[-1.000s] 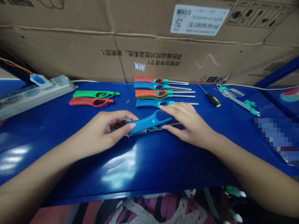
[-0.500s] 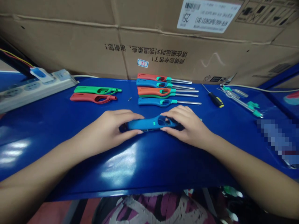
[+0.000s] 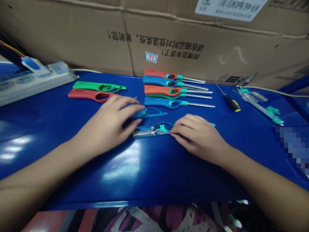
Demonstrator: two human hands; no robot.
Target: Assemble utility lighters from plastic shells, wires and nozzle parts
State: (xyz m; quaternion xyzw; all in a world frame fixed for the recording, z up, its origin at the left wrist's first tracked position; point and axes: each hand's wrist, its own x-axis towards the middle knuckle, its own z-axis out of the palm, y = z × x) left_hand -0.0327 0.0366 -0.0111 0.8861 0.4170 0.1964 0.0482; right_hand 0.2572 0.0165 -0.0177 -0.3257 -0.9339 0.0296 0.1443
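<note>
My left hand [image 3: 116,117] grips the near end of a blue lighter shell half [image 3: 154,113], holding it just behind the opened lighter [image 3: 151,132]. That opened half lies with its inside up, showing a clear fuel tank, thin wires and a teal trigger [image 3: 164,128]. My right hand [image 3: 196,131] is closed at the trigger end of the opened lighter, fingertips pinched at its edge by the wires. The lighter's nozzle end is mostly hidden under this hand; a small teal tip shows beyond it.
Several assembled long-nosed lighters [image 3: 166,102] lie in a row behind. Green [image 3: 89,85] and red [image 3: 84,94] lighter bodies are at left, near a power strip [image 3: 36,83]. A screwdriver [image 3: 230,101] and loose lighter parts [image 3: 260,104] lie right. A cardboard box [image 3: 84,38] stands behind.
The blue lighter casing has come apart. My left hand has lifted the upper shell half away and back, exposing the inside; my right hand has stayed at the nozzle end.
</note>
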